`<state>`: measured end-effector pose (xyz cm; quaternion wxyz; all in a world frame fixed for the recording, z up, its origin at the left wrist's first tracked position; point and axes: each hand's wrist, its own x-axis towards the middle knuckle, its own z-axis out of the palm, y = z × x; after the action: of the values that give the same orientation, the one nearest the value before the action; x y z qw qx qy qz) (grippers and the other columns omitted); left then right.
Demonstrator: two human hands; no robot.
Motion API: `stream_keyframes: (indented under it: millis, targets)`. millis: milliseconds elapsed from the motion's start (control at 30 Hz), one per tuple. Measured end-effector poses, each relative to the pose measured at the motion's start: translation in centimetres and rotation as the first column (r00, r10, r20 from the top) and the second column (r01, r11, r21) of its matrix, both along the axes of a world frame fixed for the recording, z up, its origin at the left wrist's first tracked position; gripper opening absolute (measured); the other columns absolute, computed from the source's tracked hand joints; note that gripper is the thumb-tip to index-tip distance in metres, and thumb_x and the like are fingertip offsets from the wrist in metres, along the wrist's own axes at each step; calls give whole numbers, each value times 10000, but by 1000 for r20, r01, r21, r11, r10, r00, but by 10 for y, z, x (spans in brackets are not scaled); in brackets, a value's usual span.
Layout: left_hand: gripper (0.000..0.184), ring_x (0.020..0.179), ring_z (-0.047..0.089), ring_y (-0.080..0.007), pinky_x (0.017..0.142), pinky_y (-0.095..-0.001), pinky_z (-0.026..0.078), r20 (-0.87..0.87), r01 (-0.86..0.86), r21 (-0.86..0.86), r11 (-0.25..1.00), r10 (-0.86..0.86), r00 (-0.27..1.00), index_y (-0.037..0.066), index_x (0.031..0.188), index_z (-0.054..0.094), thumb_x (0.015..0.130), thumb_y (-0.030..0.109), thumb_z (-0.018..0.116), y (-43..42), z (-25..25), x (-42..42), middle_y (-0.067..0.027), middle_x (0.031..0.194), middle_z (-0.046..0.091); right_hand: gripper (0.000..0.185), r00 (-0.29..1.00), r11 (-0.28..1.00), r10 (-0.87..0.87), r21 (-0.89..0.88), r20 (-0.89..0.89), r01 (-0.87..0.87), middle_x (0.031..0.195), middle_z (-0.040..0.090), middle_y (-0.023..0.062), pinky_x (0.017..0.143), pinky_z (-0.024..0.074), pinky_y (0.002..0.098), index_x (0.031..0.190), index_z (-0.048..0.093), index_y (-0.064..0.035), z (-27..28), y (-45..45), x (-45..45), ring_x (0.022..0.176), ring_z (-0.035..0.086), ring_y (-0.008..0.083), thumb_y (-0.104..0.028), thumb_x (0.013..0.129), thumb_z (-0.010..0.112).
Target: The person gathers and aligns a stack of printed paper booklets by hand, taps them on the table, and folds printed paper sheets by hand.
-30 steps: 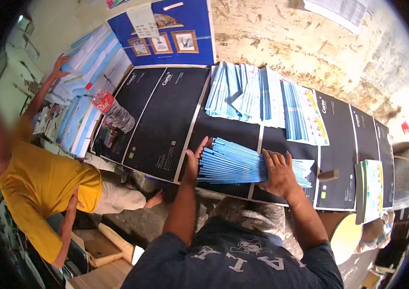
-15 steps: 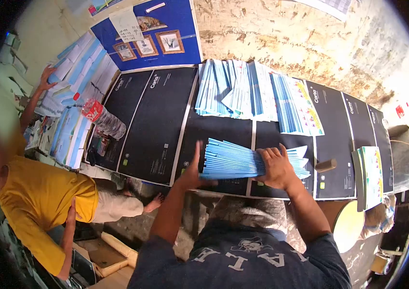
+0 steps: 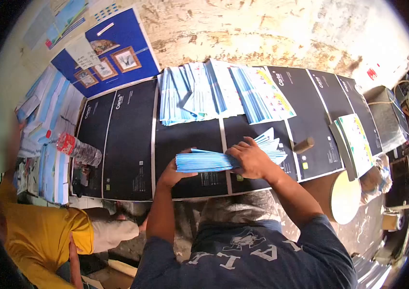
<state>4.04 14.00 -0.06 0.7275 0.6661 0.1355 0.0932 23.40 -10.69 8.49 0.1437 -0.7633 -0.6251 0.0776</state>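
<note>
A thick stack of folded light-blue paper sheets (image 3: 204, 162) is held above the near edge of the black-topped table. My left hand (image 3: 171, 174) closes around its left end, with fingers behind and below the edges. Across the right part, my right hand (image 3: 250, 158) grips the stack from above. Beyond that hand the sheets' loose corners fan out to the right. Behind the stack lie spread rows of similar booklets (image 3: 199, 91) and another overlapping row with colourful covers (image 3: 262, 96).
A short brown cylindrical block (image 3: 303, 145) lies right of my hands. More booklets (image 3: 354, 142) overhang the table's right edge. On the left are a plastic bottle (image 3: 81, 150), tall paper stacks (image 3: 52, 113) and a person in a yellow shirt (image 3: 45, 236). A blue board (image 3: 110, 55) leans behind.
My left hand has gone from upright beside the stack's left end to gripping it. The sheets are pressed closer together at that end. The view has shifted right.
</note>
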Motion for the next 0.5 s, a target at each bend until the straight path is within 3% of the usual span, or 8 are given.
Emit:
stream_keyframes:
  millis: [33, 67, 133, 167, 233, 267, 367, 500]
  targets:
    - [707, 1117, 628, -178, 990, -376, 505, -113, -43, -80, 996, 34, 993, 71, 1342, 598, 695, -31, 866, 0, -1, -3, -66, 1247, 668, 581, 1000, 1000, -17, -3, 2, 17, 1159, 641, 97, 1134, 297, 546, 1226, 578, -81, 2, 0, -1, 1176, 574, 295, -317, 737, 786]
    - [707, 1117, 628, -178, 990, -376, 505, -107, -25, -83, 996, 16, 994, 71, 1342, 598, 695, -31, 866, 2, -6, -4, -66, 1247, 668, 621, 1000, 999, -19, -48, 4, 20, 1194, 631, 106, 1139, 295, 536, 1269, 556, -75, 6, 0, -2, 1194, 564, 301, -313, 739, 773]
    - [371, 951, 680, -172, 914, -368, 536, -168, -97, 226, 969, 137, 976, 30, 1092, 725, 742, -41, 826, 3, -15, -1, -55, 1033, 735, 767, 999, 993, 3, -118, 33, 1, 1308, 589, 131, 1148, 288, 521, 1373, 496, -64, 7, -3, 1, 1267, 520, 311, -380, 731, 772]
    - [371, 951, 680, -172, 914, -368, 536, -170, -81, 224, 971, 121, 978, 30, 1092, 725, 742, -41, 826, 2, -17, -4, -55, 1033, 735, 767, 999, 993, -13, -121, 32, 17, 1308, 589, 131, 1148, 288, 521, 1373, 496, -64, 7, -12, 4, 1267, 520, 311, -380, 731, 772]
    - [165, 887, 686, -170, 864, -342, 542, -126, -210, 153, 966, 230, 965, 18, 927, 751, 777, -31, 799, -4, -6, -12, -56, 936, 742, 895, 984, 949, -124, -276, 124, 154, 1388, 541, 146, 1147, 290, 518, 1434, 446, -60, 19, -34, 17, 1321, 476, 315, -476, 716, 783]
    - [189, 899, 685, -165, 855, -324, 542, -85, -230, 50, 972, 234, 969, 9, 963, 741, 786, -21, 800, 1, -18, -20, -62, 964, 741, 996, 982, 933, -153, -311, 111, 181, 1422, 512, 159, 1145, 300, 502, 1462, 419, -49, 25, -52, 31, 1347, 450, 325, -550, 687, 794]
    - [193, 907, 687, -166, 856, -334, 544, -93, -275, 65, 959, 280, 956, 7, 969, 730, 791, -18, 800, 9, -29, -29, -67, 974, 740, 824, 967, 964, -254, -70, 18, 255, 1324, 586, 132, 1071, 380, 451, 1356, 549, -98, 27, -85, 47, 1267, 528, 319, -495, 690, 828]
    - [179, 910, 688, -174, 860, -350, 552, -63, -270, 158, 950, 283, 957, 4, 959, 721, 797, -25, 792, 8, -21, -31, -71, 974, 740, 679, 953, 956, -292, -53, -77, 288, 1179, 654, 129, 1007, 437, 434, 1249, 621, -95, -11, -92, 54, 1138, 609, 331, -402, 692, 857]
